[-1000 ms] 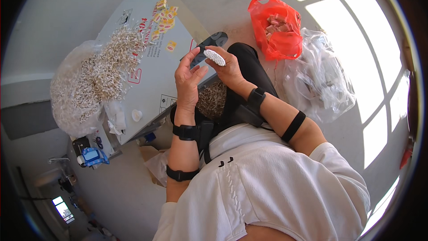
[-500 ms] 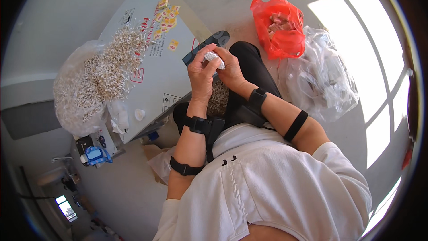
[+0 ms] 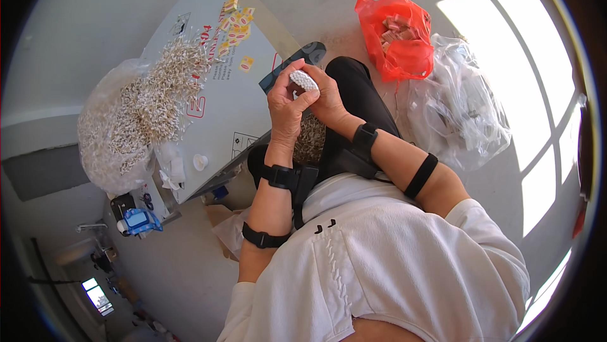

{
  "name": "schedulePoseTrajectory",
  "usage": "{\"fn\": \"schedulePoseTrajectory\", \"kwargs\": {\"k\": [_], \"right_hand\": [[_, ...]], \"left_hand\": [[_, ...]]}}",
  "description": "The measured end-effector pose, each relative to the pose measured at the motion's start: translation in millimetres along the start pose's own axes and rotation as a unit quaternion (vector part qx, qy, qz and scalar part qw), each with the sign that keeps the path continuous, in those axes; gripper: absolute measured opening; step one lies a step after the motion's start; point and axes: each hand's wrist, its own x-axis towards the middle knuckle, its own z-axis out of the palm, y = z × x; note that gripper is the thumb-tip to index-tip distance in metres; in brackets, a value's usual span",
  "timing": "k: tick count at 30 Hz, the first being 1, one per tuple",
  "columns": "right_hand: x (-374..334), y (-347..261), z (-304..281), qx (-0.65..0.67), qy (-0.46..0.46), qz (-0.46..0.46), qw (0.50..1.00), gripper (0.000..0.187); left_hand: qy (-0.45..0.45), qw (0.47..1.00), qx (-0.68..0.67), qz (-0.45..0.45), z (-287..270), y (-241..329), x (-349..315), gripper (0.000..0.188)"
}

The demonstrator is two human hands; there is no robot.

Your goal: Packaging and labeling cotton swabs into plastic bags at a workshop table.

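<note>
Endwise, swab bundle [image 3: 303, 79]; tips [image 3: 306, 82] toward camera

We hold a bundle of cotton swabs [image 3: 303, 80] between our left hand [image 3: 286, 103] and right hand [image 3: 329, 98], its white tips facing up, beside the corner of a grey table [image 3: 221, 117]. On the table we see a heap of loose swabs [image 3: 161, 92] spilling from a clear bag [image 3: 95, 165], with small yellow cards [image 3: 237, 29] scattered beyond. On the floor [image 3: 329, 0] to our right, a red bag [image 3: 411, 63] holds pinkish bundles [image 3: 398, 29], and a clear plastic sack [image 3: 455, 111] lies just beside it. We wear black bands [image 3: 420, 176] on our forearms.
</note>
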Motion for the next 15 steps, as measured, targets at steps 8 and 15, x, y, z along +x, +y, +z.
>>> {"fn": "schedulePoseTrajectory", "kwargs": {"k": [8, 15], "right_hand": [[-1, -3, 1, -0.018, 0.020, -0.001, 1.000, 0.038], [-2, -6, -1, -0.038, 0.012, -0.012, 0.999, 0.031]], "left_hand": [[-0.007, 1.000, 0.017, 0.013, 0, 1, 0, 0.048], [0.042, 0.997, 0.059, 0.037, -1, 7, 5, 0.020]]}}
